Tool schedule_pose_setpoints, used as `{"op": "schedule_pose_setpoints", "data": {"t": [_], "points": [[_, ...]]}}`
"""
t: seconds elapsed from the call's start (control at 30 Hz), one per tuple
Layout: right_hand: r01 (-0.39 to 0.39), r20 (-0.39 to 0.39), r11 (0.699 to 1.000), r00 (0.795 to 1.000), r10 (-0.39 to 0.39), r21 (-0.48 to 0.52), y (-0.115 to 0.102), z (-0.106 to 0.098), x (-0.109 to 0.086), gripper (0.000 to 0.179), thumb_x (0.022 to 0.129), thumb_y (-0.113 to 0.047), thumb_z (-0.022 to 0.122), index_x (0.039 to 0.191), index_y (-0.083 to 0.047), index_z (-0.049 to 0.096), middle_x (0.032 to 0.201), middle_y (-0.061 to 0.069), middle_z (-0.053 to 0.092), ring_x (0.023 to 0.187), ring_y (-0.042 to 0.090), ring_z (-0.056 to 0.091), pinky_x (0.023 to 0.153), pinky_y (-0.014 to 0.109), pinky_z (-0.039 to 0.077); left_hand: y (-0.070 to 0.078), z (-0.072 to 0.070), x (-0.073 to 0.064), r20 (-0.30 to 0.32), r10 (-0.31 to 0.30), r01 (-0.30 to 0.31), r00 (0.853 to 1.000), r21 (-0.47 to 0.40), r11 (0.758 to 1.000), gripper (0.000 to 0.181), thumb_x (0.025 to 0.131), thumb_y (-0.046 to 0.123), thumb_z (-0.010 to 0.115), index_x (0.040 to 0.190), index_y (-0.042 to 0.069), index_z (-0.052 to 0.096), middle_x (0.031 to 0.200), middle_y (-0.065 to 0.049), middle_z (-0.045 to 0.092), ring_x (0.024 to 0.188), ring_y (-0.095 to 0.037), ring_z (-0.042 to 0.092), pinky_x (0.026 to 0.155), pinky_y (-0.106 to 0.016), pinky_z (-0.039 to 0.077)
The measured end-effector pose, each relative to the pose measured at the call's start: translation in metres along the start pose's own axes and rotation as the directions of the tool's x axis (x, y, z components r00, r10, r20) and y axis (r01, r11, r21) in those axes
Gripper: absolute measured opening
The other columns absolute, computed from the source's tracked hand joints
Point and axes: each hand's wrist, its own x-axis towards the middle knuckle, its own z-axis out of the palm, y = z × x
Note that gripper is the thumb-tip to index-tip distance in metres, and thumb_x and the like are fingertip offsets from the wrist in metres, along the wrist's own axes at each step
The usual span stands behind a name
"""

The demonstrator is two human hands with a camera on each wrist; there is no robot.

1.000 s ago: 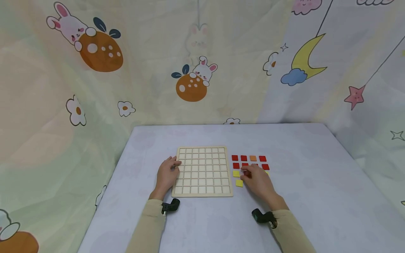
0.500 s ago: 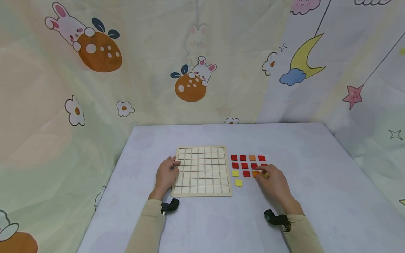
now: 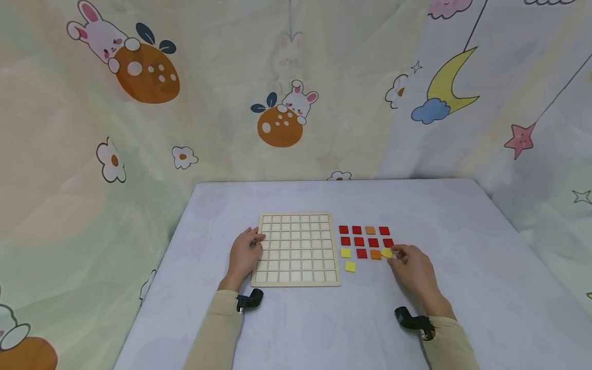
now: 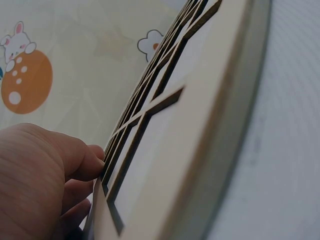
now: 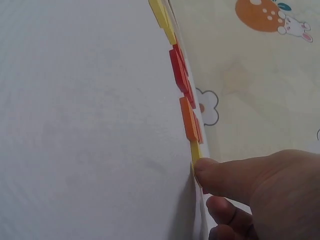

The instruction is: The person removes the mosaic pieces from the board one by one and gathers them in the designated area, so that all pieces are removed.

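Observation:
A wooden grid board (image 3: 296,280) with pale cells lies on the table. At its left edge, my left hand (image 3: 244,255) grips the frame. In the left wrist view, the thumb of that hand (image 4: 37,170) touches the board's rim (image 4: 200,145), other fingers curled below. Right of the board, my right hand (image 3: 413,270) pinches a yellow tile (image 3: 386,253) at the end of the third row, beside an orange tile (image 3: 375,254). The right wrist view shows the thumb of that hand (image 5: 240,180) against this yellow tile (image 5: 195,150), its far side hidden.
Several red tiles (image 3: 358,241) and another orange tile (image 3: 370,230) lie in rows on the table (image 3: 305,329). Two more yellow tiles, one in the third row (image 3: 345,253) and one nearest me (image 3: 350,266), lie by the board. A patterned cloth (image 3: 208,92) hangs behind.
My right hand has moved rightward from over the middle of the tiles to the yellow tile at the row's end, uncovering the red and orange tiles. My left hand stays on the board.

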Motion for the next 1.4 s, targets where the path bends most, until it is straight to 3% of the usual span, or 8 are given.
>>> {"op": "schedule_pose_setpoints", "data": {"t": [0.63,1.07,1.23,1.4], "points": [[0.003,0.022,1.0,1.0,-0.003,-0.001,0.004,-0.006,-0.002,0.031,0.089,-0.006,0.065,0.12,0.001,0.063,0.093,0.011,0.058,0.082,0.025,0.051,0.065,0.032,0.046,0.0,0.0,0.0,-0.002,0.011,-0.011,1.0,0.002,1.0,0.027,0.091,0.004,0.057,0.112,0.007,0.073,0.143,-0.009,0.053,0.142,-0.028,0.035,0.116,-0.051,0.028],[-0.017,0.017,1.0,1.0,0.017,0.003,0.007,-0.02,0.002,0.034,0.094,-0.018,0.059,0.124,-0.002,0.062,0.107,0.017,0.061,0.081,0.025,0.055,0.064,0.03,0.047,0.004,-0.005,0.002,0.02,-0.019,0.02,1.0,-0.017,1.0,0.028,0.093,0.008,0.057,0.117,0.008,0.071,0.144,-0.01,0.052,0.142,-0.028,0.034,0.116,-0.051,0.027],[0.004,0.051,1.0,0.999,-0.003,-0.018,0.004,-0.027,0.007,0.035,0.094,-0.019,0.06,0.125,-0.002,0.062,0.114,0.019,0.06,0.085,0.027,0.057,0.069,0.036,0.053,0.01,-0.01,0.004,0.074,-0.055,0.056,0.996,-0.002,0.998,0.031,0.094,0.011,0.055,0.121,0.008,0.068,0.146,-0.011,0.049,0.144,-0.03,0.031,0.117,-0.052,0.024],[0.058,0.084,0.997,0.995,-0.054,-0.052,-0.004,-0.033,0.014,0.037,0.095,-0.021,0.062,0.127,-0.002,0.061,0.119,0.021,0.059,0.092,0.031,0.057,0.077,0.045,0.055,0.018,-0.019,0.01,0.163,-0.092,0.081,0.982,0.077,0.994,0.035,0.098,0.019,0.051,0.128,0.01,0.064,0.148,-0.012,0.047,0.142,-0.032,0.035,0.115,-0.052,0.03]]}}
